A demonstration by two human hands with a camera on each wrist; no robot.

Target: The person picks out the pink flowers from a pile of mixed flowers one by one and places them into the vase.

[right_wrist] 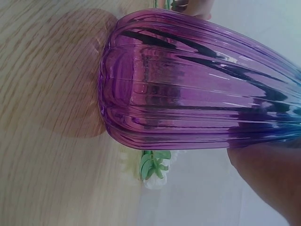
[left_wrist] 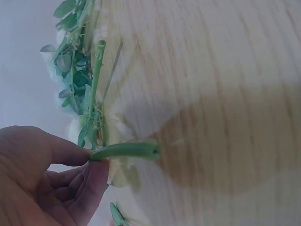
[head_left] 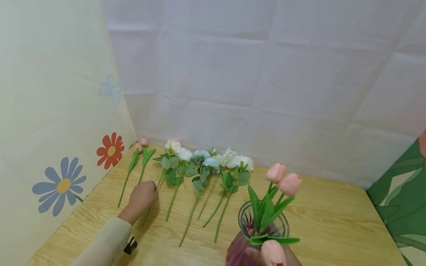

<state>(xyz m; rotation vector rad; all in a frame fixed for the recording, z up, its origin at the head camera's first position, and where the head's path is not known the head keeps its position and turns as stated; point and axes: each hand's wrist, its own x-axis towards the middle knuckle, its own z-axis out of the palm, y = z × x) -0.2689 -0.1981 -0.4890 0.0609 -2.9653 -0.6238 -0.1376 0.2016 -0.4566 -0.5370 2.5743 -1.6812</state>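
In the head view my left hand (head_left: 144, 195) is down among the flowers at the left of the table. Thumb and forefinger pinch a green flower stem (left_wrist: 124, 150), whose cut end sticks out toward the left wrist camera; which bloom it belongs to I cannot tell. My right hand (head_left: 281, 259) grips the upper part of a ribbed purple glass vase (head_left: 245, 262), its palm partly hidden by a drooping pink tulip (head_left: 274, 256). Two more pink tulips (head_left: 290, 184) stand upright in the vase. In the right wrist view the vase (right_wrist: 188, 84) fills the middle.
Two pink tulips (head_left: 139, 147) lie at the far left. Beside them, white roses (head_left: 185, 154), blue flowers (head_left: 201, 154) and more white blooms (head_left: 246, 162) lie in a row on the wooden table (head_left: 343, 235). A pale cloth wall (head_left: 213, 63) rises behind.
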